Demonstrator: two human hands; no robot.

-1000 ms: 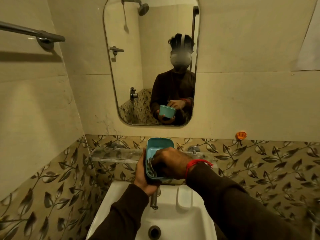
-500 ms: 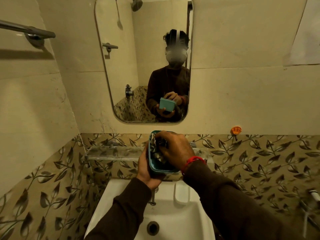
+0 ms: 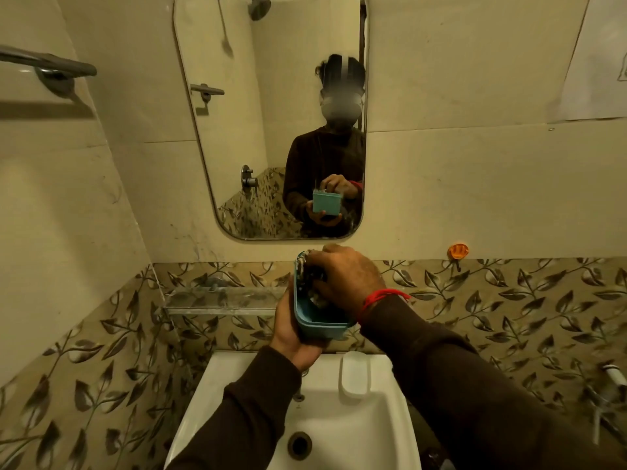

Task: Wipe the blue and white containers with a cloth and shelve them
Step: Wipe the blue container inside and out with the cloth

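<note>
A blue rectangular container (image 3: pixel 319 325) is held up above the sink, its open side turned toward me. My left hand (image 3: pixel 291 329) grips it from the left and underneath. My right hand (image 3: pixel 346 278), with a red thread at the wrist, is pressed inside the container at its upper end, closed on a dark patterned cloth (image 3: pixel 314 283). Most of the cloth is hidden under the fingers. No white container is in view.
A white sink (image 3: pixel 342 418) with a drain and tap lies below the hands. A glass shelf (image 3: pixel 220 300) runs along the leaf-patterned tiles at left. The mirror (image 3: pixel 271 113) above shows a person holding the container. A towel bar (image 3: pixel 51 67) sits upper left, an orange hook (image 3: pixel 458 251) at right.
My right hand with the cloth moved from the lower end of the container up to its upper end, while the left hand kept holding the container.
</note>
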